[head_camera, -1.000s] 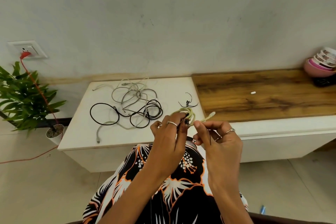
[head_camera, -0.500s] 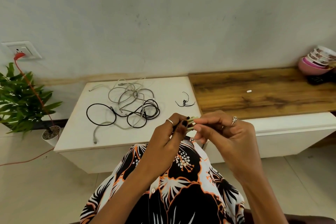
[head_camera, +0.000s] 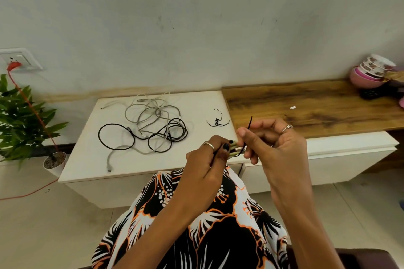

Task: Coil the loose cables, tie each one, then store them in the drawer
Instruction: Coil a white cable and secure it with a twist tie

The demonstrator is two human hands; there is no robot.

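My left hand [head_camera: 206, 159] grips a small coiled pale yellow-green cable [head_camera: 233, 148] in front of the white cabinet's edge. My right hand [head_camera: 272, 140] pinches a thin black tie [head_camera: 248, 129] that loops round the coil, one end sticking up past my fingers. On the white cabinet top [head_camera: 192, 159] lie tangled grey cables [head_camera: 150, 113] and a black cable [head_camera: 166, 135] in loose loops. More black ties [head_camera: 217, 120] rest near the wooden top. No drawer front shows open.
A wooden counter [head_camera: 317, 107] runs to the right with a small white piece [head_camera: 292, 107] and stacked bowls [head_camera: 371, 72] at its far end. A potted plant [head_camera: 26, 120] and a red cord [head_camera: 32, 111] from the wall socket [head_camera: 19, 59] stand at left.
My hands have come together over the coil. The loose cable end that stuck out to the right is tucked in, and the black tie now runs round the coil in my right fingers.
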